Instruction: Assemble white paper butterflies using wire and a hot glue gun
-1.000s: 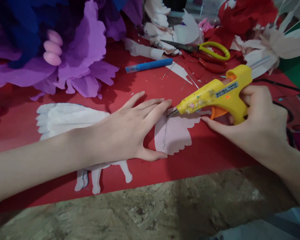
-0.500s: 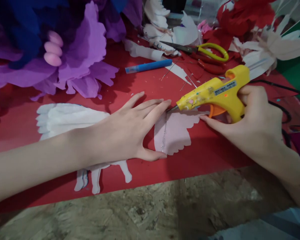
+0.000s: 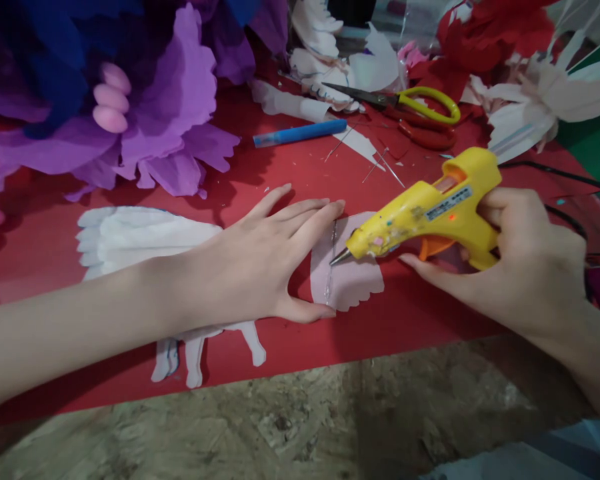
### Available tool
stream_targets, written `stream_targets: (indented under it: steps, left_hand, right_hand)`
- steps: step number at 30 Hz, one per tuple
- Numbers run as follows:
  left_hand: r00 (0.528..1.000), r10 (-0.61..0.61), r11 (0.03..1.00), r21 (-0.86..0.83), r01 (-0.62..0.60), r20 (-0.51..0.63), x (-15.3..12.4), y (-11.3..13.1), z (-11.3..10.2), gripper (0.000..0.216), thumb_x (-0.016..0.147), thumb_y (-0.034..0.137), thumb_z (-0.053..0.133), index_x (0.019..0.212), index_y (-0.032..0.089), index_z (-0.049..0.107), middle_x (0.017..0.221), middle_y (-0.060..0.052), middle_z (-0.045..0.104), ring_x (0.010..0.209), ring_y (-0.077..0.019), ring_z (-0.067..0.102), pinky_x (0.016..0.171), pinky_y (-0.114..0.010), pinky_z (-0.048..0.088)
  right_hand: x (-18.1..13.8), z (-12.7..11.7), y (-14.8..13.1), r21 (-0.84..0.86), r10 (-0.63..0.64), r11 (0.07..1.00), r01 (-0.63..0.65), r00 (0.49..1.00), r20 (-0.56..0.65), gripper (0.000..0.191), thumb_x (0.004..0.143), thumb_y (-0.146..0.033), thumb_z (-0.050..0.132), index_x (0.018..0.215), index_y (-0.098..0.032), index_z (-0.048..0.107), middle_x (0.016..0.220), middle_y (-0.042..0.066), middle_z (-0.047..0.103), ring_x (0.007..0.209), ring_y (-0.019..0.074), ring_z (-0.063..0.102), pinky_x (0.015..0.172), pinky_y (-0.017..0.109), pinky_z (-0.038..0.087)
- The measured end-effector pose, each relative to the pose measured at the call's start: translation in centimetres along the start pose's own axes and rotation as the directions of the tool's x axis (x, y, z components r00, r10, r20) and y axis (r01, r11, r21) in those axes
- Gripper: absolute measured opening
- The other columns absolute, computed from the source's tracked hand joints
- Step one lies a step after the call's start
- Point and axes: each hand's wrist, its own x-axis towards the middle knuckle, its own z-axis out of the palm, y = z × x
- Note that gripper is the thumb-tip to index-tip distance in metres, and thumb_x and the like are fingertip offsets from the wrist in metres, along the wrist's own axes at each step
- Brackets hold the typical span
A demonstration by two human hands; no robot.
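A yellow plastic hot glue gun (image 3: 430, 213) carries a small white label with dark print on its side; the writing is too small to read. An orange dot glows beside the label, and the trigger is orange. Specks of dried glue dot the barrel. Its long axis runs from upper right to lower left, with the metal nozzle pointing left and slightly down.

The right hand (image 3: 523, 267) is wrapped firmly around the handle, index finger stretched out below the trigger. The nozzle tip sits at a pale pink scalloped paper cutout (image 3: 355, 283) lying on a red paper sheet (image 3: 430, 313), just beside a shiny line of glue near the cutout's left edge.

The left hand (image 3: 253, 267) lies flat and spread, holding nothing, with thumb and fingertips at that left edge. Under its wrist is a white feathered paper cutout (image 3: 130, 240). Farther back lie a blue pen (image 3: 300, 132), yellow-handled scissors (image 3: 405, 100) and purple paper flowers (image 3: 175, 120).
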Motion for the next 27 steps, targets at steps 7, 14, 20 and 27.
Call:
stream_targets:
  steps: [7, 14, 20, 27]
  left_hand:
    - [1.000, 0.003, 1.000, -0.001, -0.003, -0.011, 0.0, 0.0, 0.1, 0.090, 0.074, 0.061, 0.057, 0.137, 0.005, 0.028, 0.141, -0.019, 0.039, 0.130, -0.0314, 0.037, 0.113, -0.048, 0.014]
    - [1.000, 0.000, 1.000, 0.020, 0.000, -0.008, 0.0, 0.0, 0.1, 0.092, 0.073, 0.065, 0.056, 0.137, 0.007, 0.027, 0.141, -0.018, 0.039, 0.133, -0.0315, 0.032, 0.113, -0.047, 0.014]
    - [1.000, -0.007, 1.000, 0.011, 0.007, 0.016, 0.1, 0.1, -0.1, 0.096, 0.072, 0.065, 0.058, 0.137, 0.002, 0.026, 0.141, -0.021, 0.038, 0.132, -0.0329, 0.032, 0.113, -0.048, 0.014]
    - [1.000, 0.004, 1.000, 0.001, -0.004, -0.004, 0.0, 0.0, -0.1, 0.097, 0.072, 0.065, 0.059, 0.136, 0.000, 0.028, 0.139, -0.022, 0.040, 0.132, -0.0330, 0.033, 0.113, -0.048, 0.015]
  right_hand:
    - [0.2, -0.3, -0.3, -0.011, -0.038, 0.999, 0.038, 0.999, 0.012, 0.053, 0.084, -0.066, 0.030, 0.099, -0.016, 0.041, 0.071, 0.000, 0.054, 0.048, 0.0094, 0.053, 0.039, 0.020, 0.037]
    - [0.0, 0.9, 0.3, -0.086, 0.338, 0.941, -0.327, 0.923, 0.184, 0.075, 0.069, -0.083, 0.026, 0.101, -0.016, 0.041, 0.066, 0.001, 0.051, 0.052, 0.0165, 0.052, 0.043, 0.026, 0.034]
    - [0.7, 0.7, 0.5, -0.100, 0.456, 0.890, -0.445, 0.861, 0.227, 0.090, 0.059, -0.093, 0.018, 0.098, -0.016, 0.044, 0.064, 0.003, 0.051, 0.059, 0.0219, 0.056, 0.046, 0.030, 0.038]
    - [0.3, 0.6, 0.5, -0.091, 0.410, 0.912, -0.401, 0.900, 0.148, 0.087, 0.062, -0.090, 0.018, 0.096, -0.016, 0.048, 0.069, 0.005, 0.055, 0.057, 0.0196, 0.056, 0.045, 0.028, 0.039]
